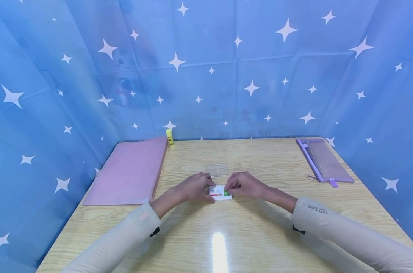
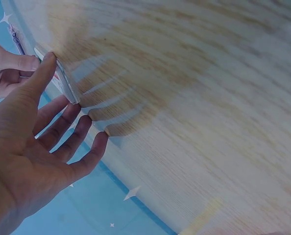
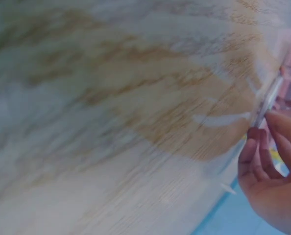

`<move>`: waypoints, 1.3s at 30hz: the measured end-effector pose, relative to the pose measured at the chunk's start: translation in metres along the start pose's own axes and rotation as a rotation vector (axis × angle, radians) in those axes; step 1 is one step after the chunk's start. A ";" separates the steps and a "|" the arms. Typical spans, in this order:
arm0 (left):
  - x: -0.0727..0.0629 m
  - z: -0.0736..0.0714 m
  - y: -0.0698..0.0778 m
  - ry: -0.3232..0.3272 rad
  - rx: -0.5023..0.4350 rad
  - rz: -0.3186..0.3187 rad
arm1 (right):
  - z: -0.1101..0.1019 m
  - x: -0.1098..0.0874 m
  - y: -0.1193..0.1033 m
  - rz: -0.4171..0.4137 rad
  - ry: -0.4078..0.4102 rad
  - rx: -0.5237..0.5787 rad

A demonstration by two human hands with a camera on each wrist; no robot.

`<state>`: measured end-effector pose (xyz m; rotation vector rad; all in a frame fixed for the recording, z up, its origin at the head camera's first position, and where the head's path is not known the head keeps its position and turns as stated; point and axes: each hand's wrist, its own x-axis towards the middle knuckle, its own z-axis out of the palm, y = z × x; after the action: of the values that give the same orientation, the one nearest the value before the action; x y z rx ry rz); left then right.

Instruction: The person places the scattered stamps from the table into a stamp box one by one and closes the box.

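A small flat white box or card, printed with dark marks and a red stripe, is between the two hands at the middle of the table. My left hand holds its left end, thumb on the near side and fingers on the far side; the left wrist view shows the left hand with the white thing's edge at the thumb. With bent fingers and thumb, my right hand pinches a small green piece at the right end. Whether that piece is separate, I cannot tell. Just behind lies a clear plastic cover.
On the left lies a large pink folder, with a yellow glue stick upright by its far corner. A purple mesh zip pouch is at the back right. Behind the wooden table hangs a blue star-patterned curtain.
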<state>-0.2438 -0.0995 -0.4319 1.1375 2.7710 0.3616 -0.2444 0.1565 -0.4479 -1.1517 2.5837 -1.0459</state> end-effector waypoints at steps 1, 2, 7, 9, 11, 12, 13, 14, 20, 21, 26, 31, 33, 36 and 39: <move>0.000 0.000 0.000 -0.001 0.000 0.000 | 0.000 0.000 -0.001 0.003 -0.004 -0.004; 0.000 0.000 0.000 -0.001 -0.002 0.000 | -0.001 0.000 -0.001 0.002 -0.007 -0.006; 0.000 -0.001 0.001 -0.003 -0.016 -0.008 | -0.002 0.000 -0.002 -0.006 -0.014 -0.015; 0.000 -0.001 0.002 -0.003 -0.016 -0.010 | -0.002 0.000 -0.002 -0.012 -0.011 -0.022; 0.000 -0.001 0.001 -0.002 -0.009 -0.009 | -0.002 0.000 -0.002 -0.013 -0.009 -0.026; 0.000 0.000 0.001 -0.001 -0.006 -0.008 | -0.002 0.000 -0.002 -0.012 -0.008 -0.026; 0.000 0.000 0.001 0.000 -0.004 -0.005 | -0.002 0.000 -0.002 -0.012 -0.008 -0.026; 0.000 0.000 0.001 0.001 -0.004 -0.002 | -0.002 0.000 -0.002 -0.012 -0.009 -0.024; -0.001 0.000 0.000 -0.002 -0.016 0.001 | -0.003 -0.002 -0.004 -0.003 -0.015 -0.003; -0.001 0.000 0.001 -0.002 -0.017 0.000 | -0.003 -0.002 -0.004 -0.001 -0.016 -0.002; -0.001 -0.001 0.001 -0.006 -0.014 -0.004 | -0.003 -0.002 -0.004 0.000 -0.018 0.000; -0.001 -0.001 0.002 0.000 -0.013 0.000 | -0.003 -0.002 -0.003 -0.001 -0.017 0.016; -0.001 -0.001 0.001 0.005 -0.016 0.004 | -0.003 -0.002 -0.003 -0.004 -0.016 0.027; -0.001 -0.001 0.001 0.003 -0.018 0.001 | -0.003 -0.002 -0.003 -0.003 -0.012 0.032; -0.001 0.000 0.000 0.002 -0.018 0.005 | -0.004 -0.002 -0.003 0.000 -0.004 0.034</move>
<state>-0.2429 -0.0999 -0.4319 1.1406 2.7614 0.3878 -0.2431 0.1584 -0.4438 -1.1444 2.5529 -1.0819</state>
